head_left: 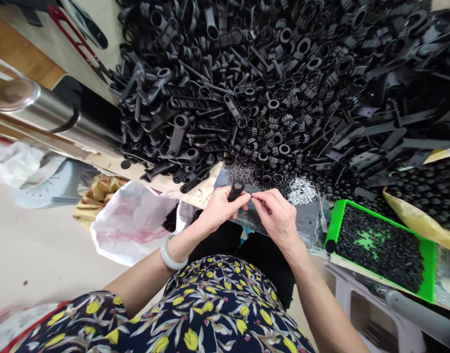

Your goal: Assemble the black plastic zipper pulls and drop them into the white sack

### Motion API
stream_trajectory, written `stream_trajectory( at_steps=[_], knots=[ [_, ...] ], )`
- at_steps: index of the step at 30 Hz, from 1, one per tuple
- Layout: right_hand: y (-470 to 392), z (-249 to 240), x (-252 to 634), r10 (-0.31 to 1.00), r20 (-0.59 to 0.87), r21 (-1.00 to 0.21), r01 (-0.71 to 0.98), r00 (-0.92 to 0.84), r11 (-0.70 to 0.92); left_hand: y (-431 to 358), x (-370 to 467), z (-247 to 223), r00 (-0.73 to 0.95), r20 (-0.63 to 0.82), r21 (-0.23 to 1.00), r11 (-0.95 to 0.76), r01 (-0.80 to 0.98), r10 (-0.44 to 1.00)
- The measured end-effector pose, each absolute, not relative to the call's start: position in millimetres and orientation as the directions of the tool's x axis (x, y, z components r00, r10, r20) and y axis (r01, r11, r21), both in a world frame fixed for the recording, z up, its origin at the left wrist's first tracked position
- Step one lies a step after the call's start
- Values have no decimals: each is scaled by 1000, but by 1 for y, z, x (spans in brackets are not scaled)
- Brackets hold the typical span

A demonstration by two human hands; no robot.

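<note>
My left hand (222, 207) is closed around a black plastic handle part (236, 189) whose ringed end sticks up between thumb and fingers. Close beside it, my right hand (276, 212) pinches with thumb and forefinger, its tips almost touching the left thumb. What sits in that pinch is too small to name. Both hands are over a dark grey mat (305, 219) at the table's front edge. A little pile of silvery pins (302, 190) lies right of the right hand. Behind the left hand is a patch of tiny brownish pieces (241, 173).
A large heap of black plastic parts (210, 93) covers the table's back. On the right stands a green tray (337, 220) holding small black and green pieces. A steel flask (59, 115) and a phone (85, 105) lie left. A white plastic bag (125, 225) hangs below the edge.
</note>
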State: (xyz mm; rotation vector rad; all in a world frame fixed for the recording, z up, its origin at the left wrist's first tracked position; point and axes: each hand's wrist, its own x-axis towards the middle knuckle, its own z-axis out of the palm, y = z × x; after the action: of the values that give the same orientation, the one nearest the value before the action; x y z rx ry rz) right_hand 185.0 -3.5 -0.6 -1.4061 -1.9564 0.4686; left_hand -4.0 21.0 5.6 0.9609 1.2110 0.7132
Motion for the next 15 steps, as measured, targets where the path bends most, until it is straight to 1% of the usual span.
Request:
stream_trajectory(
  at_steps=[2,3,5,7,9,11,15],
  knots=[
    [-7,-1,186,936,308,-700,626,-171,345,23,-1,8,276,-427,895,446,-9,861],
    [-8,-2,186,948,282,-748,585,-145,312,24,1,9,286,-419,896,443,-21,862],
    [-11,-3,185,980,192,-859,473,-54,194,24,1,10,299,-403,905,426,-11,865],
    [-13,-5,183,997,69,-941,333,25,57,22,1,9,295,-380,921,387,36,877],
    [-14,-7,181,998,-34,-974,224,54,-46,19,1,9,270,-336,942,320,102,902],
    [-15,-7,180,995,-89,-982,164,54,-97,15,1,8,239,-286,954,253,160,928],
    [-17,-8,179,996,-70,-983,163,60,-79,10,4,7,196,-219,953,167,252,956]
  ],
)
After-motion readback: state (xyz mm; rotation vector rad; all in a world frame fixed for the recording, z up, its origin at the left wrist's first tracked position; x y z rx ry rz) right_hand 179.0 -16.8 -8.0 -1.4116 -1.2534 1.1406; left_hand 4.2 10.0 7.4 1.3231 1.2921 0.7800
